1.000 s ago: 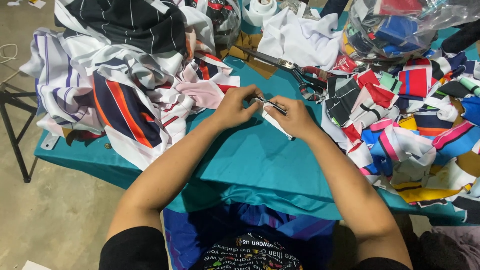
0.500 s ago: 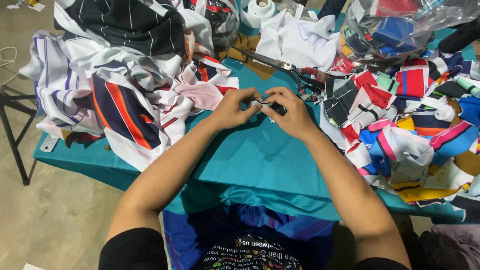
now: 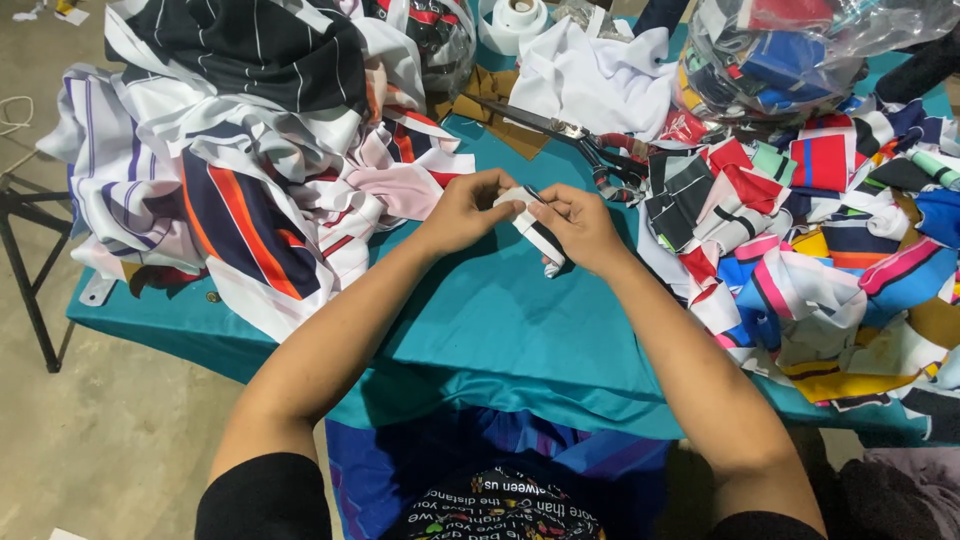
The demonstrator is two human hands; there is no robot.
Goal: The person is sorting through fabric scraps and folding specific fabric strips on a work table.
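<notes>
Strip [image 3: 533, 222]: small white-and-black cloth piece, held above the teal cloth [image 3: 480, 320], long axis slanting down toward the person.
Left hand [image 3: 468, 208]: pinches its upper end.
Right hand [image 3: 580, 222]: pinches just beside, equally near.
Scissors [image 3: 570, 140]: beyond, nearer the right hand.

On the table [image 3: 480, 330], a fabric heap [image 3: 250, 150] lies left; scrap pieces [image 3: 800, 240] right; scissors [image 3: 580, 140] behind the hands; a bag [image 3: 800, 50], seemingly holding scraps, far right.

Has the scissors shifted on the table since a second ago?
No. The scissors lie in the same spot against the white cloth and the tape roll; only both hands working the small strip changed.
</notes>
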